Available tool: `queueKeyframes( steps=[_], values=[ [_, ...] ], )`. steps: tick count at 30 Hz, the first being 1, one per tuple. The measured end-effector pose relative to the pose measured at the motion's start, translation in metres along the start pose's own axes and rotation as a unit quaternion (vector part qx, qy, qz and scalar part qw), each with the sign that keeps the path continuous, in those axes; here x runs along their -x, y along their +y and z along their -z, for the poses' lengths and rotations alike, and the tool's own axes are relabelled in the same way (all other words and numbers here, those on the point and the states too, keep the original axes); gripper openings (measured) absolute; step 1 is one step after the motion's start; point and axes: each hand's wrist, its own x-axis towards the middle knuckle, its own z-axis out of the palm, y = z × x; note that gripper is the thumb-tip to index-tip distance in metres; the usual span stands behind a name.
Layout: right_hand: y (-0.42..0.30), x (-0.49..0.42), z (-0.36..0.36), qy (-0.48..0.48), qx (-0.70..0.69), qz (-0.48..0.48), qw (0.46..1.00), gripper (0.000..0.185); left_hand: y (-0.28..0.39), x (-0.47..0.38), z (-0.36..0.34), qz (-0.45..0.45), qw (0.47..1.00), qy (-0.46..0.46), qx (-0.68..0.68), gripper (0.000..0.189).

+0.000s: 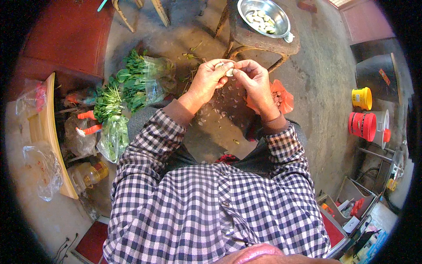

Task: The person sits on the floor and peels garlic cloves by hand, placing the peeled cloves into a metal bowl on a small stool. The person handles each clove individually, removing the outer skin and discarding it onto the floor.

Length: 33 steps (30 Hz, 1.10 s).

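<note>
My left hand (pixel 206 79) holds what looks like a pale garlic clove (pixel 230 72) between thumb and fingers, above the floor between my knees. Another whitish piece shows partly in the same hand. Thumb and forefinger of my right hand (pixel 253 77) pinch at the clove's edge. Beyond the hands, a stainless steel bowl (pixel 280 19) with several peeled cloves (pixel 260 20) stands on a worn stool (pixel 260 42). A whitish piece (pixel 289 37) lies against the bowl's rim. Partly behind my right forearm is an orange-red plastic bag (pixel 286 99) with small reddish-brown pieces inside.
Bits of papery skin (pixel 224 114) litter the concrete floor. At left lie leafy greens (pixel 135 82), partly in clear plastic, and a bag of greens (pixel 113 135). Near a wooden board (pixel 49 142) is a plastic bottle (pixel 95 173). Yellow (pixel 361 98) and red buckets (pixel 362 126) stand at right.
</note>
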Motion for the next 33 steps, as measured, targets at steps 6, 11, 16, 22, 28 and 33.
queueKeyframes(
  steps=[6, 11, 16, 22, 28, 33],
  values=[
    [-0.004, 0.001, 0.001, -0.057, -0.002, -0.011, 0.998, 0.013, 0.007, 0.004, -0.008, -0.014, 0.999, 0.023, -0.030, 0.023],
    [-0.003, 0.000, 0.000, -0.067, -0.010, -0.001, 0.998, 0.008, 0.008, 0.005, -0.008, -0.022, 0.998, 0.018, -0.053, 0.025],
    [-0.004, 0.000, 0.003, -0.030, -0.096, -0.067, 0.993, 0.008, 0.010, 0.001, -0.002, 0.024, 0.999, 0.023, -0.003, 0.026],
    [-0.002, -0.004, 0.001, 0.023, -0.211, -0.088, 0.973, 0.010, 0.008, 0.004, -0.008, -0.038, 0.999, -0.007, -0.003, 0.020],
    [0.003, -0.004, 0.009, 0.010, -0.094, -0.068, 0.993, 0.008, 0.013, 0.008, -0.008, -0.072, 0.996, 0.013, -0.051, 0.018],
    [0.002, -0.007, 0.018, 0.031, 0.099, 0.058, 0.993, 0.010, 0.015, 0.006, -0.006, -0.142, 0.965, 0.002, -0.219, 0.018]
  ],
)
